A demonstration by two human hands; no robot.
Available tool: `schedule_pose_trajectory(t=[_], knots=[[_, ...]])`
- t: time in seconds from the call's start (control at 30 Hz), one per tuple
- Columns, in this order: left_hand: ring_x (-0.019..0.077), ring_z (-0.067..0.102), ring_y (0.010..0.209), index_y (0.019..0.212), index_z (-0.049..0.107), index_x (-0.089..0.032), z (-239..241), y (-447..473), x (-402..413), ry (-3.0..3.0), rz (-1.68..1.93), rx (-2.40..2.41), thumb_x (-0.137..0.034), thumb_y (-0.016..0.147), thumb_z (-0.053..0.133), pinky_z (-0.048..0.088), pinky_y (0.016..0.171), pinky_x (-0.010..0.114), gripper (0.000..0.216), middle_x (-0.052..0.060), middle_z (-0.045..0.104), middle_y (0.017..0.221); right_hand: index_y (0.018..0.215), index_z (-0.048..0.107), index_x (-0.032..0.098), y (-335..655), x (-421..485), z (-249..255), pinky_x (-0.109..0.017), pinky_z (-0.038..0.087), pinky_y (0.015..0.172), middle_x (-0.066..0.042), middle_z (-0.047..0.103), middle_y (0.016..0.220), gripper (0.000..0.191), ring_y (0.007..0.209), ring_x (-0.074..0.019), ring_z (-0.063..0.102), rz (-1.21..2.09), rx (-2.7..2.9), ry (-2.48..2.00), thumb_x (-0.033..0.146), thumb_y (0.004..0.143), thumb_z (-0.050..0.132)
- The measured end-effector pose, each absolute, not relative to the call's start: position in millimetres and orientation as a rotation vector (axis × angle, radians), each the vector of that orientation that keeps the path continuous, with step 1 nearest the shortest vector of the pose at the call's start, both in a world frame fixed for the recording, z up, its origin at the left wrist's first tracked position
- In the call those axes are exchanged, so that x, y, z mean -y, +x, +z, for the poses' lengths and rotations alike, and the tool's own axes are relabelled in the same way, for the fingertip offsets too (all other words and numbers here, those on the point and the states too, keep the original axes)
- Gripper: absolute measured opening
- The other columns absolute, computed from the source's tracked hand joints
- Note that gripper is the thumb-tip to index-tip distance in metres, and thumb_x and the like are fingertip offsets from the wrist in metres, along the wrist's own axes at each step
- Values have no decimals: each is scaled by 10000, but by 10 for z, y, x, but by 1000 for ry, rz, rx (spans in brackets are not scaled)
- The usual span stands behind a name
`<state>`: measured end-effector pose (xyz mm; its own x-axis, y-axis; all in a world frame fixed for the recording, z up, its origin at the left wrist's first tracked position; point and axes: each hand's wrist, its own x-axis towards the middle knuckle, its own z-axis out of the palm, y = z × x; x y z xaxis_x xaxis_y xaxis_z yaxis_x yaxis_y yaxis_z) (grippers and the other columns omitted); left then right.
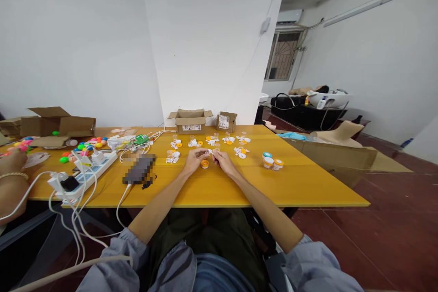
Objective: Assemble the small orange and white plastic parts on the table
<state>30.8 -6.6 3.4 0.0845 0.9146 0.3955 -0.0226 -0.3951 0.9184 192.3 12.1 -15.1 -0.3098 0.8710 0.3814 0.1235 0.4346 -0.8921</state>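
My left hand (pixel 194 159) and my right hand (pixel 222 159) meet over the yellow table (pixel 308 182), fingers pinched together around a small white piece (pixel 210 151). Just below the fingertips an orange lid (pixel 205 164) lies on the table. Beyond the hands sit several groups of small white parts and orange lids (pixel 211 140). To the right stand three small capped jars (pixel 273 161), with orange and teal lids.
Two open cardboard boxes (pixel 190 121) stand at the table's far edge. A dark phone (pixel 139 169) and a white power strip (pixel 89 171) with cables lie left. Another person's arm (pixel 12 178) and colourful balls (pixel 87 146) are at far left. Flattened cardboard (pixel 338 150) lies right.
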Motion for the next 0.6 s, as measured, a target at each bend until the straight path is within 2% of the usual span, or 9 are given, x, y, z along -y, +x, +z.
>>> schedule_pose_trajectory(t=[0.17,0.37,0.6], knots=[[197,692,765,850,765,-180,24,297,57,1546,1442,-937,-400,679,818,568,766,330,284,52,761,817,655,578,236,1934,-106,-134,-303,449,574,-4,549,589,561,575,-171,523,896,1692,-850,743,848,433],[183,648,759,817,758,-198,63,302,92,1684,1453,-1014,-375,677,819,515,737,300,234,28,728,799,682,551,247,1969,-95,-100,-324,487,602,-19,608,652,503,608,-187,566,810,1577,-849,722,831,483],[269,604,971,709,771,-256,26,335,115,1992,1351,-1030,-306,660,845,417,970,410,102,50,714,766,700,588,235,1990,-129,-119,-319,485,540,-50,649,698,489,640,-203,592,825,1442,-887,712,794,537]])
